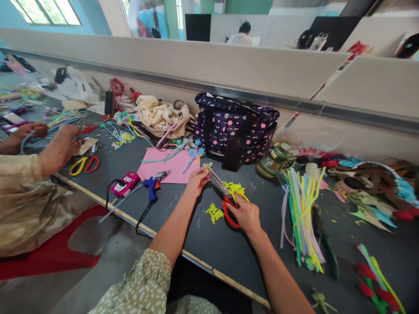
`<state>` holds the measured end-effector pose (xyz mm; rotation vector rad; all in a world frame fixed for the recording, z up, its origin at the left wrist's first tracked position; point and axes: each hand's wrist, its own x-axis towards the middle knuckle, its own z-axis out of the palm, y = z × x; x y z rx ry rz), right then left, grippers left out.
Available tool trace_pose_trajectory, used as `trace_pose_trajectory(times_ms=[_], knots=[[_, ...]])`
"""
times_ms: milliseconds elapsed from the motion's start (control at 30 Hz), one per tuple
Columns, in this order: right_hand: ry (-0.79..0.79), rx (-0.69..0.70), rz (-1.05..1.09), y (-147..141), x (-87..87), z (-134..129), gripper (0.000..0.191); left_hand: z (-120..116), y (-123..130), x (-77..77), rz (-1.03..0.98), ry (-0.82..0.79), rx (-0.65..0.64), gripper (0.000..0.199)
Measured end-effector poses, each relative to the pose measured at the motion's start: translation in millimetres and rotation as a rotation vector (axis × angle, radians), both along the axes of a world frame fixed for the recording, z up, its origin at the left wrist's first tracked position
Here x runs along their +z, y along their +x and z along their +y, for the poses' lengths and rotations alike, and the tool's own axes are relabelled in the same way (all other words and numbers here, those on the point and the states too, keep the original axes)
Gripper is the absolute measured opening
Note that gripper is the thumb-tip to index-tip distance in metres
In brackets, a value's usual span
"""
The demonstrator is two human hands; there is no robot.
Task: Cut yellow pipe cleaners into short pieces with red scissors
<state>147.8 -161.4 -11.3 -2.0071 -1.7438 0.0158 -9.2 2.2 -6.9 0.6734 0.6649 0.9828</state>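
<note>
Your right hand point(246, 213) grasps the scissors point(225, 190) by the red and yellow handles, blades aimed at 11 o'clock. Your left hand point(196, 181) pinches a pale green scrap point(207, 165) at the blade tips; contact with the blades cannot be told. Clock centred on the scissors' pivot: one pile of yellow bits point(214, 213) just beside at 7, more close at 2. Glue gun point(151, 188) at 9, pink sheet point(166, 168) at 10, bag point(234, 126) at 12, jar point(276, 159) at 2, stems point(303, 213) at 4.
</note>
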Motion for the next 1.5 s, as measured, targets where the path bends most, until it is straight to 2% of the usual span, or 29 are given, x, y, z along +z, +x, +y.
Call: trace_pose_trajectory(times_ms=[267, 500, 667, 933, 1100, 1500], knots=[[-0.088, -0.01, 0.063, -1, 3.6, 2, 0.037, 1, -1, -1.8, 0.03, -0.008, -0.009, 0.026], [-0.13, -0.173, -0.029, -4, 14.5, 4, 0.047, 1, -1, -0.4, 0.05, -0.031, 0.019, 0.029], [-0.111, -0.152, -0.028, -3, 18.2, 4, 0.047, 3, -1, -1.0, 0.036, -0.04, 0.028, 0.033], [-0.055, -0.107, 0.039, -3, 5.7, 4, 0.033, 5, -2, -2.7, -0.031, -0.037, 0.019, 0.033], [-0.06, -0.127, 0.066, -3, 5.6, 3, 0.034, 6, -2, -2.7, -0.047, -0.039, 0.018, 0.032], [-0.077, -0.059, 0.152, -3, 5.5, 3, 0.039, 3, 2, -0.5, 0.026, -0.002, 0.047, 0.033]])
